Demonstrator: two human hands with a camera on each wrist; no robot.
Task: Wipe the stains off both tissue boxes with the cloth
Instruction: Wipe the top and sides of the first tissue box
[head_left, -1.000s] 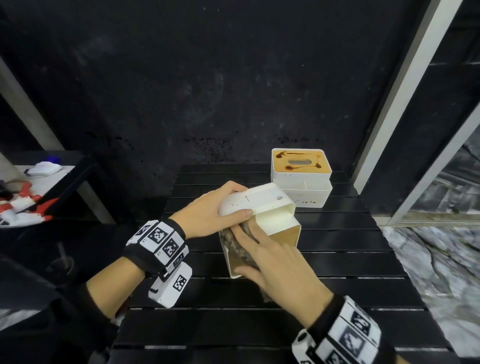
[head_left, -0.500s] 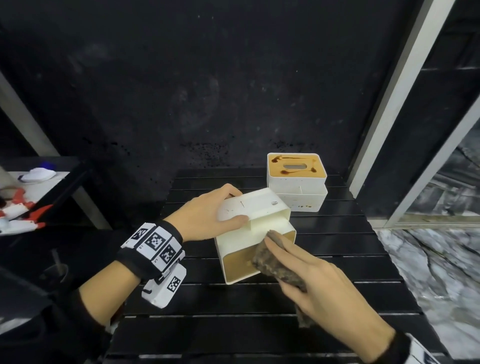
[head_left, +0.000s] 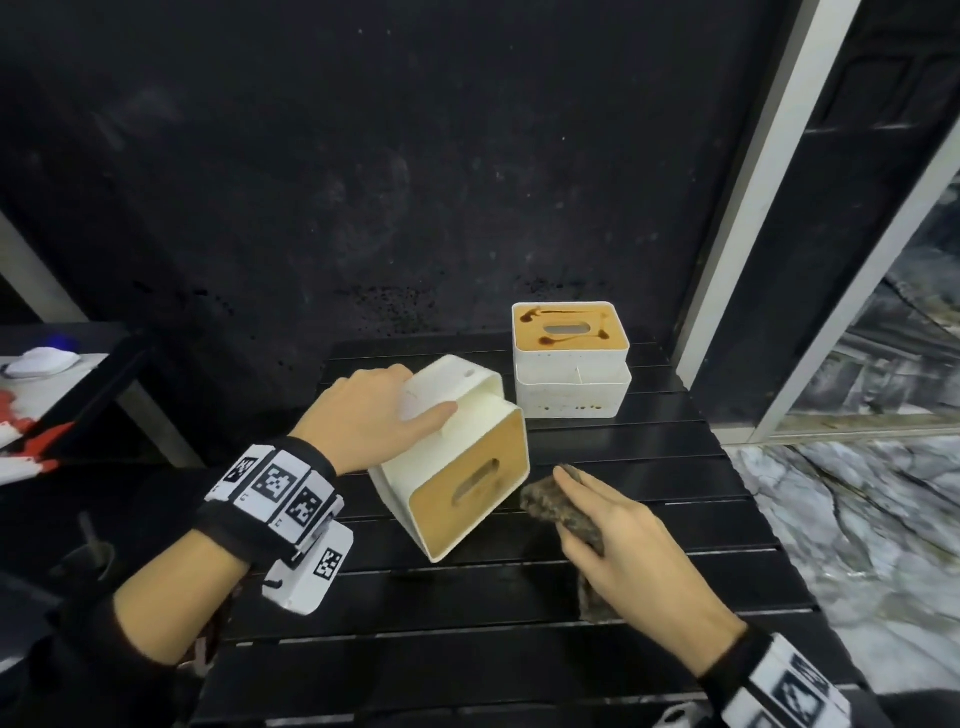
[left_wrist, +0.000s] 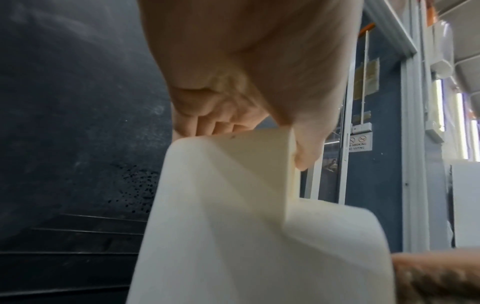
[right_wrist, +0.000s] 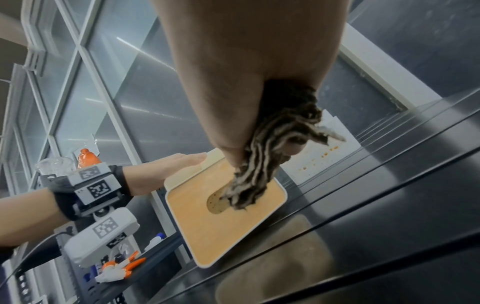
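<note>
The near box (head_left: 457, 457) stands tipped on the black slatted bench (head_left: 649, 525), its tan slotted face turned toward the person and looking free of stains. The left hand (head_left: 374, 415) grips its white upper side, thumb laid along one edge and the other fingers wrapped over the far edge. Just right of the near box, apart from it in the head view, the right hand (head_left: 628, 545) holds the cloth (head_left: 558, 504) bunched under its curled fingers. Behind the near box, near the wall, the far box (head_left: 570, 358) sits upright with dark brown streaks across its tan top around the slot, and small orange specks on its white front. Both boxes look like hollow hard plastic: probably light and stiff, with smooth sides that could slide on the slats under a wiping push, so a bracing hand across the top edges or a side wall seems the sound hold, clear of the stained face. The cloth is soft, striped and limp; bunched in the palm it should press flat and follow the slot's rim. By the look of it, the far box remains to be wiped.
</note>
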